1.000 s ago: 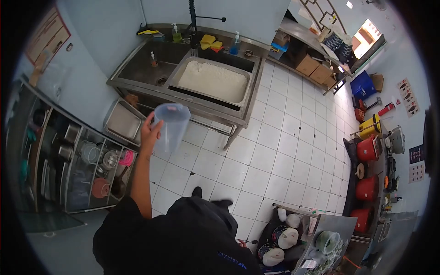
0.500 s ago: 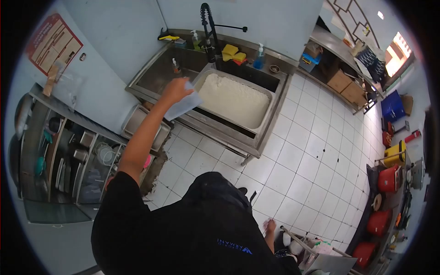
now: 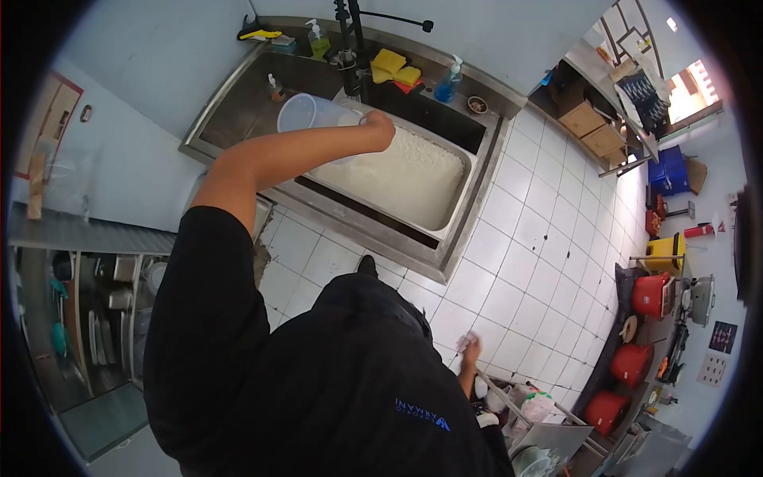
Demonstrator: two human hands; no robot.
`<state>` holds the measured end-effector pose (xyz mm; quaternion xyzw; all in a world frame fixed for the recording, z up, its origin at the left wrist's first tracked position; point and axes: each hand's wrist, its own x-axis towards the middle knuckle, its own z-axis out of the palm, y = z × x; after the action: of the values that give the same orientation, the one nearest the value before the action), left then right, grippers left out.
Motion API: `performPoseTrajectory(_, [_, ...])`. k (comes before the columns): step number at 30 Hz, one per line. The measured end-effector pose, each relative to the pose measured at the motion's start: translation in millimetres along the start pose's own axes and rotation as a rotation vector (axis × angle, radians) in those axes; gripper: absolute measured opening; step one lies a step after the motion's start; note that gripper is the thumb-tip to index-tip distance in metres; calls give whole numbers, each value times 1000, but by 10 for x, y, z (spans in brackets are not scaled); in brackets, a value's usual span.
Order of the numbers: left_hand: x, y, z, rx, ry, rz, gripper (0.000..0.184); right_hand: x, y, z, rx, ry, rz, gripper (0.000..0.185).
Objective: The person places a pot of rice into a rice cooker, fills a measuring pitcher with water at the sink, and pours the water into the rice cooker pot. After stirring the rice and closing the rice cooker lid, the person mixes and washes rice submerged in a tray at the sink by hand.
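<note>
My left hand [image 3: 380,131] is closed on a clear plastic container [image 3: 322,114], which lies tipped on its side over the left end of a metal tray. The tray [image 3: 474,163] sits in the right sink basin and holds white grainy stuff [image 3: 405,179]. Part of the container is hidden behind my left forearm. Low on the right, away from the sink, my right hand [image 3: 472,348] has its fingers closed on a small pale, pinkish item [image 3: 463,342], too small to identify.
A black faucet [image 3: 348,67], yellow sponges [image 3: 388,65], a blue soap bottle [image 3: 449,81] and a green one [image 3: 318,40] line the sink's back. Shelves with pans [image 3: 99,334] stand left. Red containers [image 3: 632,363] stand right. A metal cart [image 3: 556,437] is near my right arm.
My left hand has carried the container from in front of the sink to over the tray, turning it onto its side. My right hand has come into fuller view at lower right.
</note>
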<state>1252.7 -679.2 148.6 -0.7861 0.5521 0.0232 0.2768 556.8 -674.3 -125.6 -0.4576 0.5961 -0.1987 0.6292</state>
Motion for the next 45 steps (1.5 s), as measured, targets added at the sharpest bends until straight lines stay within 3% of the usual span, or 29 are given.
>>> performPoseTrajectory(2, [103, -82, -66, -83, -59, -39, 25, -431, 250, -45, -199, -78, 184, 33])
performPoseTrajectory(5, [-324, -457, -472, -330, 88, -27, 36, -890, 601, -313, -211, -106, 370, 31])
performPoseTrajectory(7, [-542, -731, -242, -706, 362, -191, 44, -1007, 694, -552, -204, -100, 444, 30])
performPoseTrajectory(9, [-821, -744, 440, -1081, 822, -466, 44, -971, 706, -712, -205, -110, 474, 30])
performPoseTrajectory(11, [-1568, -353, 361, -1800, 685, -883, 42, -856, 730, -870, -220, -139, 473, 29])
performPoseTrajectory(13, [-1976, 186, 822, -2435, 954, -853, 35, -677, 739, -961, -235, -183, 464, 29])
performPoseTrajectory(15, [-2321, 794, 1492, -3397, 886, -671, 24, -445, 773, -987, -247, -247, 444, 28])
performPoseTrajectory(17, [-2721, 1284, 1933, -4244, 744, -734, 21, -153, 816, -932, -264, -339, 417, 28])
performPoseTrajectory(19, [-2903, 1922, 1743, -3829, 1362, -1289, 24, 226, 788, -797, -274, -462, 365, 28])
performPoseTrajectory(20, [-3008, 2184, 1707, -3688, 1552, -1127, 30, 402, 719, -611, -284, -548, 284, 28])
performPoseTrajectory(21, [-3150, 2409, 1727, -3783, 1530, -1169, 35, 571, 645, -428, -299, -636, 210, 29])
performPoseTrajectory(22, [-3243, 2581, 1772, -3702, 1456, -1432, 39, 600, 353, -207, -336, -732, 50, 30])
performPoseTrajectory(24, [-3538, 2774, 1687, -3777, 1402, -1275, 38, 576, -156, 413, -497, -825, -17, 35])
performPoseTrajectory(26, [-3877, 2861, 1400, -3576, 1365, -1571, 36, -240, -1177, 1151, -367, -984, 16, 47])
performPoseTrajectory(28, [-4180, 2984, 1454, -3329, 1345, -1643, 34, -942, -1724, 1741, -106, -1183, 167, 63])
performPoseTrajectory(30, [-4497, 3071, 1518, -3183, 1336, -1640, 31, -1500, -1887, 2228, -183, -1370, 136, 71])
performPoseTrajectory(34, [-5236, 3227, 1714, -3084, 1525, -1527, 28, -2166, -1241, 2905, -276, -1649, 148, 81])
performPoseTrajectory(36, [-5650, 3303, 1955, -3030, 1673, -1471, 28, -2538, -905, 3155, -247, -1661, 284, 73])
performPoseTrajectory(39, [-6405, 3356, 2109, -2654, 1770, -1700, 34, -3337, -602, 3442, -330, -1714, 289, 68])
performPoseTrajectory(40, [-6625, 3402, 2120, -2554, 1772, -1775, 35, -3572, -484, 3535, -396, -1703, 245, 67])
performPoseTrajectory(41, [-6809, 3520, 2377, -2582, 1769, -1654, 41, -3788, -360, 3596, -460, -1684, 202, 67])
performPoseTrajectory(44, [-7249, 3551, 2773, -2230, 1459, -1825, 47, -4258, 59, 3956, -513, -1544, 128, 71])
performPoseTrajectory(45, [-7377, 3558, 2908, -2221, 1387, -1921, 57, -4360, 158, 4076, -558, -1542, -5, 73])
